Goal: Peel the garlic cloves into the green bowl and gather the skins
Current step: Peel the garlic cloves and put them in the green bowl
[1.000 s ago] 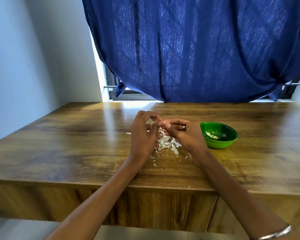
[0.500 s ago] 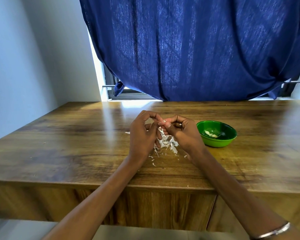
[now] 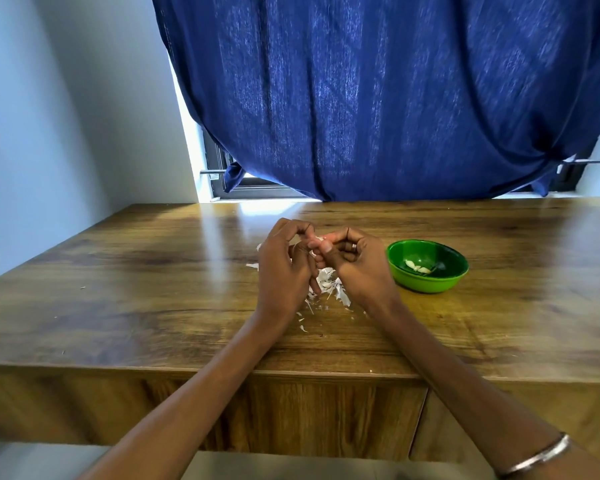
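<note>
Both hands meet above the glossy brown wooden desk [image 3: 136, 278], fingertips touching. The left hand [image 3: 284, 268] and the right hand [image 3: 354, 265] have curled fingers pinching a small pale garlic clove [image 3: 318, 240] between them (mostly hidden by the fingers). Directly beneath lies a loose pile of white papery garlic skins [image 3: 328, 287], with flakes scattered toward the desk's near edge. The round green plastic bowl [image 3: 426, 284] stands just right of the right hand, holding a few peeled cloves [image 3: 417, 267].
</note>
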{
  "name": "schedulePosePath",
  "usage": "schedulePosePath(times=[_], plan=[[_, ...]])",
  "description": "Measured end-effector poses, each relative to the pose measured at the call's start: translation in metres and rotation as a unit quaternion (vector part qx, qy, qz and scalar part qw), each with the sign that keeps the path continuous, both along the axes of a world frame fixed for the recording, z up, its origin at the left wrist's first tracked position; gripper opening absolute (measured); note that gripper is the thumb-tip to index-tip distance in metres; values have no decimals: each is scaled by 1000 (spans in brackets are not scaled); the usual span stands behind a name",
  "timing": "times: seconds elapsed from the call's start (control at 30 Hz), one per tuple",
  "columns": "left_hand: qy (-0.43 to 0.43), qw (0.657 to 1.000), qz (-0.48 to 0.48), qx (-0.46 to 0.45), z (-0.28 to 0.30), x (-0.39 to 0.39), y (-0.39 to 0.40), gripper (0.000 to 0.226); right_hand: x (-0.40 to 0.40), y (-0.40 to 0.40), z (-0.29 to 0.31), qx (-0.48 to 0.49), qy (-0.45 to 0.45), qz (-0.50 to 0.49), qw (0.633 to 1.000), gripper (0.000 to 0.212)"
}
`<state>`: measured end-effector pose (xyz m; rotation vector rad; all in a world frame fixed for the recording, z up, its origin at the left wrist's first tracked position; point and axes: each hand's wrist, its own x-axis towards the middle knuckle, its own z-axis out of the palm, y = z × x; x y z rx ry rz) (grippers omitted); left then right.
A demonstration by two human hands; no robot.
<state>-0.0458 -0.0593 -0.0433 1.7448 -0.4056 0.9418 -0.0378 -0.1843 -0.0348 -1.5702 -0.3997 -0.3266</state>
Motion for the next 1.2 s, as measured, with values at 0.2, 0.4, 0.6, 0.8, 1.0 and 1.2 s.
schedulePosePath(times=[0.2, 0.4, 0.6, 0.8, 1.0, 1.2], plan=[[-39, 997, 44, 49, -1, 4, 2, 31, -5, 2, 5, 134, 86, 64, 985, 13], [-17, 999, 35, -1, 2, -1, 0, 23, -6, 0, 8, 164, 117, 66, 977, 16], [25, 999, 4, -48, 4, -4, 2, 10, -5, -3, 6, 131, 107, 73, 983, 8], [105, 991, -38, -77, 8, -8, 4, 10, 0, -7, -1, 35, 47, 21, 998, 7], [120, 990, -55, -54, 5, -6, 6, 15, 1, -8, -1, -18, 8, 2, 1000, 16], [109, 992, -52, -32, 2, -5, 8, 27, 1, -7, -5, -60, -34, -20, 997, 9]])
